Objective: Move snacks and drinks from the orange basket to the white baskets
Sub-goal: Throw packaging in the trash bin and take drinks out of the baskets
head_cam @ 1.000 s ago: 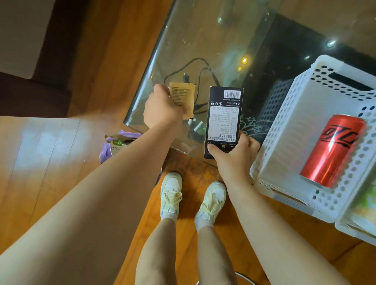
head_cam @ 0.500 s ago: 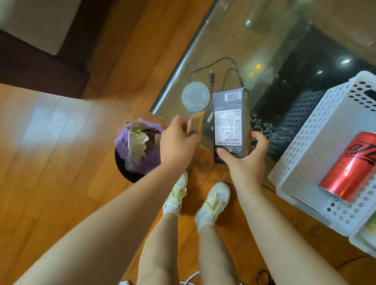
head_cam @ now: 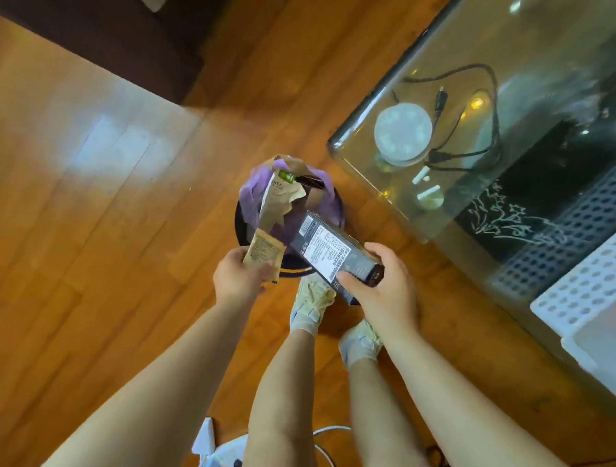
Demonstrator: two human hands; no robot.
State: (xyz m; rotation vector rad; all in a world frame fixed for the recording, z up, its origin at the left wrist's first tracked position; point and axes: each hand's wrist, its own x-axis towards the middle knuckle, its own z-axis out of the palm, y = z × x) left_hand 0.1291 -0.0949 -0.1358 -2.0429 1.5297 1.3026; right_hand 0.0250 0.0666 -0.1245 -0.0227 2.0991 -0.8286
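Observation:
My right hand [head_cam: 382, 283] grips a long black snack box [head_cam: 334, 252] by its near end, tilted with its far end over a round bin [head_cam: 244, 226]. My left hand [head_cam: 236, 279] pinches a small tan snack packet [head_cam: 264, 254] at the bin's near rim. A corner of a white basket [head_cam: 581, 294] shows at the right edge, on the glass table [head_cam: 446, 80]. The orange basket is out of view.
The dark bin, lined with a purple bag [head_cam: 255, 184], holds brown paper wrappers [head_cam: 283, 196] and stands on the wooden floor by the table's corner. A round white disc [head_cam: 403, 131] and black cables [head_cam: 484, 110] lie on the glass. White cable and a plug [head_cam: 223, 454] lie behind my feet.
Both hands came off the table down and to the left, over the bin. The box tipped from upright to slanting. The view swung left, so the red can has left the frame.

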